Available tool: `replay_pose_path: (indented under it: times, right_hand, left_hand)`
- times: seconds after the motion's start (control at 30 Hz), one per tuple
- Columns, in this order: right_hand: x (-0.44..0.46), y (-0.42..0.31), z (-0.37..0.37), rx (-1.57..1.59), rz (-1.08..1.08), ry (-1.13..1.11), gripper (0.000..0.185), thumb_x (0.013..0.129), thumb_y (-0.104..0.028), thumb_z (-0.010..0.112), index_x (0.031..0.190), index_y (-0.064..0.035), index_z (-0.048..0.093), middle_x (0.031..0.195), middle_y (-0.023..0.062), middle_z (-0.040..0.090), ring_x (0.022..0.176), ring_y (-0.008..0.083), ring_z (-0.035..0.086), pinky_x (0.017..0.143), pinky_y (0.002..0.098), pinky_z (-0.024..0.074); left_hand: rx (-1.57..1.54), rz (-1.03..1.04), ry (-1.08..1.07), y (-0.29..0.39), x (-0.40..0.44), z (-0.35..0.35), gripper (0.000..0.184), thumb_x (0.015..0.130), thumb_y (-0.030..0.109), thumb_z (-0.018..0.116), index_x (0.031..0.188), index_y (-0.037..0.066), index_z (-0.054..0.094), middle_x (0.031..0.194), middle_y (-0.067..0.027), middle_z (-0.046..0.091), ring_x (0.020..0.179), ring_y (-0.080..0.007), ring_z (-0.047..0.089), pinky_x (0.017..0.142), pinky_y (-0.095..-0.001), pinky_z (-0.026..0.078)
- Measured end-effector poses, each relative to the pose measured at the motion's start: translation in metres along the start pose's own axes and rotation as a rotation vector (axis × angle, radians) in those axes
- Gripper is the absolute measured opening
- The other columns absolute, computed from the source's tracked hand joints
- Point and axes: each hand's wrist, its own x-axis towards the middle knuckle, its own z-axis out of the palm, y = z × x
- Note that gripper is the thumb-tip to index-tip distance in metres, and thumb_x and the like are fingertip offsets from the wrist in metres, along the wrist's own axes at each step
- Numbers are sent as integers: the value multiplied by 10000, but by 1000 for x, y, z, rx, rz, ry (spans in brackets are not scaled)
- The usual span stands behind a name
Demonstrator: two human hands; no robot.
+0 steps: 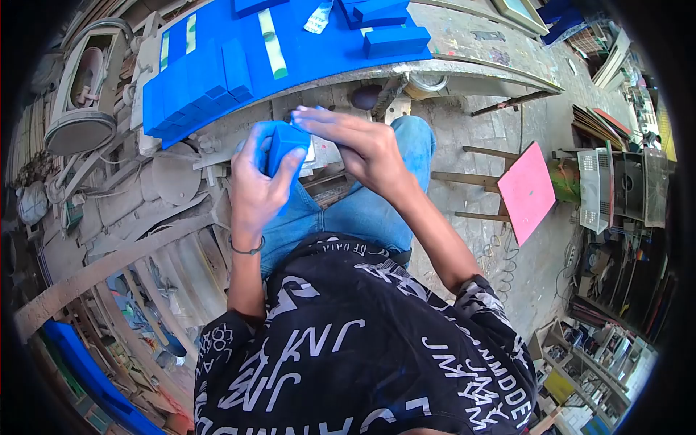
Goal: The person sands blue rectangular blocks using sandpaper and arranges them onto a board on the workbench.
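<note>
A blue block point(285, 147) is gripped in my left hand point(259, 179), thumb along its near face and fingers wrapped round its far side. My right hand point(366, 145) lies at the block's right end, its fingers stretched out and close together; whether something small is under them is hidden. Both hands are above my lap, in front of the table edge. Beyond them a blue board point(250, 54) on the table bears a row of blue blocks point(192, 87) at its left and another blue block point(396, 43) at its right.
The worktable point(493, 70) spans the top. A pink-topped stool point(528, 192) stands on the floor to the right. Wooden frames and planks point(116, 279) fill the left side. A round container point(425, 85) is below the table edge. Shelves with crates point(631, 185) stand far right.
</note>
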Motion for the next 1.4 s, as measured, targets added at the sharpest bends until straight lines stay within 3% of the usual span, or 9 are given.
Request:
replay_pose_path:
  times: [0.43, 0.57, 0.63, 0.7, 0.97, 1.03, 1.17, 1.27, 1.4]
  right_hand:
    - [1, -10, -8, -6, -35, 7, 535, 640, 184, 462, 1102, -7, 652, 1177, 156, 635, 1124, 316, 599, 977, 381, 470]
    - [1, -15, -9, -11, -63, -16, 527, 646, 180, 476, 1113, 0, 643, 1174, 152, 637, 1121, 313, 600, 974, 395, 474]
    - [7, -4, -5, -3, -55, 2, 542, 640, 183, 487, 1122, -10, 644, 1178, 151, 635, 1117, 307, 604, 973, 389, 476]
    - [2, -11, -9, -22, -21, -1, 543, 650, 185, 484, 1130, -12, 642, 1173, 158, 636, 1116, 306, 604, 976, 381, 475]
    - [3, -15, -12, -33, -42, 21, 564, 634, 187, 485, 1132, -29, 643, 1188, 142, 632, 1124, 315, 598, 957, 363, 485]
    - [-1, -9, -12, -5, -44, 1, 568, 633, 190, 487, 1132, -32, 644, 1191, 136, 632, 1128, 317, 595, 956, 364, 486]
    - [2, -26, -19, -39, -38, -18, 555, 636, 185, 495, 1128, -25, 644, 1186, 150, 631, 1133, 317, 593, 954, 369, 487]
    - [7, -14, -17, -59, -60, -5, 552, 637, 183, 500, 1130, -20, 641, 1177, 165, 632, 1126, 316, 598, 961, 377, 483]
    - [9, -17, -17, -24, -84, 10, 542, 649, 184, 490, 1128, -20, 641, 1165, 166, 636, 1118, 312, 602, 983, 387, 469]
  left_hand:
    - [143, 77, -33, 14, 8, 4, 252, 810, 118, 712, 977, 7, 560, 770, -93, 650, 666, -126, 607, 603, -281, 476]
    - [-16, 69, 38, 8, 7, 3, 267, 805, 133, 721, 977, 7, 560, 771, -100, 657, 672, -122, 615, 599, -280, 475]
    - [101, 73, -58, 13, 7, 2, 263, 807, 113, 716, 993, 7, 563, 797, -100, 666, 708, -110, 623, 616, -273, 485]
    - [75, -18, -61, 15, 5, 4, 283, 799, 117, 726, 1003, 8, 564, 807, -106, 670, 709, -120, 631, 620, -275, 490]
    - [105, 134, -40, 8, 14, 4, 308, 779, 130, 750, 974, 2, 550, 792, -140, 661, 708, -143, 650, 590, -301, 485]
    - [259, 143, -78, 12, 11, 6, 338, 763, 160, 765, 972, 4, 550, 739, -147, 648, 656, -171, 653, 560, -314, 479]
    - [68, 199, -19, 6, 16, 11, 382, 738, 203, 785, 969, 8, 551, 680, -154, 631, 591, -233, 656, 536, -326, 485]
    - [211, 161, -80, 13, 14, 9, 350, 750, 163, 774, 968, 8, 550, 732, -146, 655, 647, -189, 665, 566, -314, 498]
    - [100, 133, -15, 11, 18, 8, 330, 754, 140, 768, 964, 9, 549, 756, -141, 665, 673, -174, 666, 582, -310, 505]
